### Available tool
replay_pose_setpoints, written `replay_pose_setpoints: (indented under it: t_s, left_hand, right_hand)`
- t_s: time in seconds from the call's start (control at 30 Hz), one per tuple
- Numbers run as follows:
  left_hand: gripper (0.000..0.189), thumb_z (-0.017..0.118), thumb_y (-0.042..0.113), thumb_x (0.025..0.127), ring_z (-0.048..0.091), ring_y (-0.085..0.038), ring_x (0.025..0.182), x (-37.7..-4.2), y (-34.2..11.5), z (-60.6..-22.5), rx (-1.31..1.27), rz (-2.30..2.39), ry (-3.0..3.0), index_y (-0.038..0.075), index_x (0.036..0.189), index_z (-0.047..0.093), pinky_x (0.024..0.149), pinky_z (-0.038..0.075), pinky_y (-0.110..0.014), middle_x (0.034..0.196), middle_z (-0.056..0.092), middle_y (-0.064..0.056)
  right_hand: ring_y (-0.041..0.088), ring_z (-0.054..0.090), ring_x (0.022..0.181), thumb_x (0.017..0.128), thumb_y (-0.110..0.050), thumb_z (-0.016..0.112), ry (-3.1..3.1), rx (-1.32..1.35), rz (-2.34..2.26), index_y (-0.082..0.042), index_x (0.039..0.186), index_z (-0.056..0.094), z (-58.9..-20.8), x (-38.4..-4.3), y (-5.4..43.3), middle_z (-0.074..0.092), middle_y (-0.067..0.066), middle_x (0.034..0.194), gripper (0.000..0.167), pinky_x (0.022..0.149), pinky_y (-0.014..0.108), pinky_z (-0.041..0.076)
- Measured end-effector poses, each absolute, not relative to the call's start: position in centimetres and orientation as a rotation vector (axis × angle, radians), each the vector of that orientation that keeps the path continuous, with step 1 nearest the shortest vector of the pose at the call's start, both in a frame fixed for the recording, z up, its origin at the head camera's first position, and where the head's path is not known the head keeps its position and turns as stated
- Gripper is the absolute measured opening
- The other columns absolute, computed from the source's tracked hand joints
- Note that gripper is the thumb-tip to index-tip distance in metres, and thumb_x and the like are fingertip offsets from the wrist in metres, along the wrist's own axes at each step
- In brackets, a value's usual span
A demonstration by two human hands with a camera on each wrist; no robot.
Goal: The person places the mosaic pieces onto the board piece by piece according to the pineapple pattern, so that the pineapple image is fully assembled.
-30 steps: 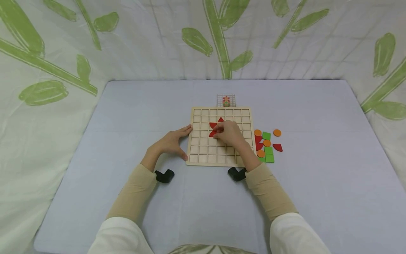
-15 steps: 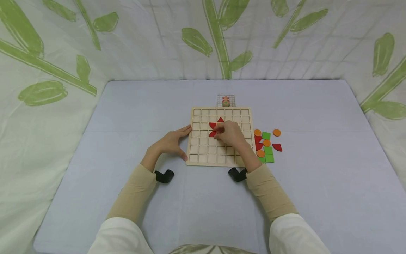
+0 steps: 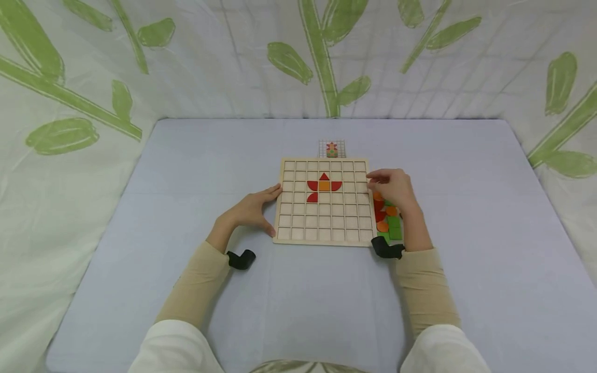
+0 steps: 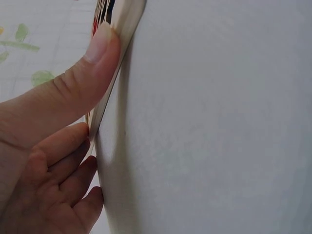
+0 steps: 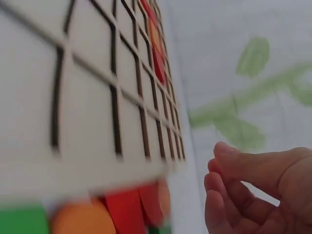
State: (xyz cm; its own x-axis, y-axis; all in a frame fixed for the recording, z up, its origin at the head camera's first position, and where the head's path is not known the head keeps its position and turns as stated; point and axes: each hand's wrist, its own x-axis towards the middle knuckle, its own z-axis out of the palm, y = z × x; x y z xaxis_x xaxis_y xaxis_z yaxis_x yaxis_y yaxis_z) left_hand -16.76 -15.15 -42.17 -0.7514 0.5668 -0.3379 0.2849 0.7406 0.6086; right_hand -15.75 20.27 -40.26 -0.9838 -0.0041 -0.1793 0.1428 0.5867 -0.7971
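A light wooden grid board (image 3: 298,220) lies on the table. In its cells sit a red triangle (image 3: 324,177), an orange square (image 3: 324,186) and several red quarter-circle pieces, one (image 3: 312,197) low on the left. My left hand (image 3: 249,210) rests against the board's left edge, fingers fairly straight; the left wrist view shows the thumb (image 4: 100,48) touching the rim. Just beyond the board's right edge hovers my right hand (image 3: 394,187), fingers loosely bent and nothing between them. Beneath and beside it lie loose pieces, including green squares (image 3: 394,228) and an orange circle (image 3: 382,227).
A small pattern card (image 3: 331,149) with a grid and a coloured figure touches or nearly touches the board's far edge. Some loose pieces are hidden under the right hand and wrist. A pale cloth (image 3: 298,300) covers the table, and a leaf-patterned curtain (image 3: 210,67) hangs behind.
My right hand has left the middle of the board and moved right over the loose pieces. The orange square and a right-hand red quarter circle are now uncovered. The left hand stays put.
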Motion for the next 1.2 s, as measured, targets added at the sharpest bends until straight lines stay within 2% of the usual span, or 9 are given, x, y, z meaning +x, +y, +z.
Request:
replay_pose_setpoints:
  t_s: [0.07, 0.17, 0.3, 0.43, 0.57, 0.7, 0.9, 1.2]
  left_hand:
    - [0.115, 0.092, 0.02, 0.063, 0.014, -0.03, 0.147, -16.8, -15.1, -42.2, 0.647, 0.732, 2.426, 0.004, 0.154, 0.023, 0.117, 0.018, -0.049, 0.162, 0.014, -0.007]
    - [0.115, 0.092, 0.02, 0.063, 0.014, -0.03, 0.147, -16.8, -15.1, -42.2, 0.646, 0.735, 2.426, 0.004, 0.154, 0.023, 0.117, 0.018, -0.049, 0.162, 0.014, -0.007]
    - [0.115, 0.092, 0.02, 0.063, 0.014, -0.031, 0.147, -16.7, -15.1, -42.0, 0.646, 0.739, 2.424, 0.004, 0.154, 0.023, 0.116, 0.018, -0.05, 0.162, 0.014, -0.007]
    - [0.115, 0.092, 0.02, 0.063, 0.014, -0.031, 0.147, -16.7, -15.1, -42.0, 0.644, 0.74, 2.422, 0.004, 0.154, 0.023, 0.116, 0.018, -0.05, 0.162, 0.014, -0.007]
    - [0.115, 0.092, 0.02, 0.063, 0.013, -0.031, 0.147, -16.7, -15.2, -42.0, 0.637, 0.739, 2.423, 0.004, 0.154, 0.023, 0.116, 0.018, -0.051, 0.162, 0.014, -0.008]
    - [0.115, 0.092, 0.021, 0.063, 0.013, -0.032, 0.147, -16.7, -15.2, -42.1, 0.638, 0.736, 2.423, 0.005, 0.154, 0.023, 0.116, 0.018, -0.051, 0.162, 0.014, -0.007]
    - [0.115, 0.092, 0.02, 0.063, 0.013, -0.031, 0.147, -16.8, -15.2, -42.1, 0.637, 0.746, 2.421, 0.005, 0.154, 0.023, 0.116, 0.018, -0.05, 0.162, 0.014, -0.007]
    - [0.115, 0.092, 0.021, 0.063, 0.014, -0.032, 0.147, -16.7, -15.2, -42.1, 0.652, 0.754, 2.417, 0.004, 0.153, 0.023, 0.116, 0.018, -0.051, 0.162, 0.014, -0.008]
  right_hand:
    - [0.034, 0.059, 0.102, 0.094, -0.009, 0.063, 2.647, 0.193, -1.351, 0.004, 0.124, 0.063, -40.1, -15.5, 21.9, 0.064, 0.025, 0.116, 0.033, 0.079, 0.032, 0.05]
    - [0.034, 0.059, 0.104, 0.095, -0.01, 0.061, 2.66, 0.283, -1.331, 0.004, 0.127, 0.061, -40.1, -15.1, 24.1, 0.062, 0.025, 0.121, 0.035, 0.079, 0.031, 0.048]
    - [0.037, 0.054, 0.109, 0.095, -0.01, 0.058, 2.65, 0.327, -1.282, 0.005, 0.129, 0.058, -40.3, -14.4, 26.3, 0.059, 0.027, 0.123, 0.037, 0.089, 0.041, 0.043]
    - [0.039, 0.05, 0.111, 0.092, -0.01, 0.061, 2.609, 0.305, -1.23, 0.006, 0.13, 0.056, -40.5, -13.9, 27.4, 0.056, 0.028, 0.124, 0.042, 0.094, 0.046, 0.041]
    - [0.036, 0.049, 0.11, 0.09, -0.011, 0.066, 2.561, 0.291, -1.203, 0.006, 0.133, 0.053, -40.7, -13.8, 27.9, 0.054, 0.027, 0.124, 0.048, 0.091, 0.042, 0.042]
    - [0.033, 0.05, 0.108, 0.088, -0.007, 0.067, 2.531, 0.287, -1.195, 0.006, 0.134, 0.052, -40.9, -13.7, 28.1, 0.055, 0.027, 0.123, 0.05, 0.089, 0.037, 0.041]
    - [0.031, 0.052, 0.106, 0.086, -0.006, 0.07, 2.547, 0.278, -1.184, 0.006, 0.131, 0.054, -41.4, -13.8, 28.1, 0.057, 0.026, 0.122, 0.05, 0.092, 0.039, 0.042]
    - [0.03, 0.053, 0.096, 0.085, -0.009, 0.071, 2.622, 0.307, -1.164, 0.007, 0.119, 0.06, -42.0, -13.9, 27.8, 0.06, 0.022, 0.108, 0.039, 0.082, 0.034, 0.043]
